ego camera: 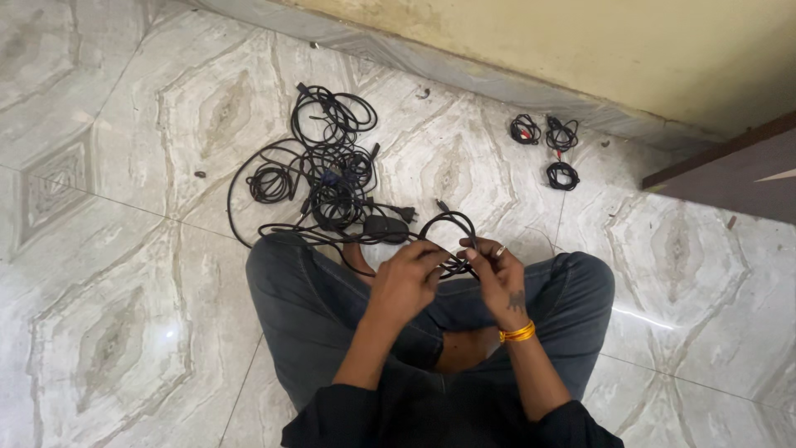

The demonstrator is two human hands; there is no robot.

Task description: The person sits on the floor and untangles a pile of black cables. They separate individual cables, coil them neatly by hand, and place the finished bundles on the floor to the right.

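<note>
I sit cross-legged on a patterned tile floor. My left hand (406, 278) and my right hand (496, 270) both grip a black cable (448, 222) that loops up in front of my knees. A ring is on my right hand and yellow bangles circle its wrist. The cable runs left to a black power adapter (385, 228) and on into a tangled pile of black cables (327, 170) on the floor ahead of me.
Three small coiled cables (551, 149) lie apart at the upper right, near the base of a yellowish wall (580, 50). A dark wooden furniture edge (730, 170) juts in at the right. My grey-trousered knees (290, 286) flank the hands.
</note>
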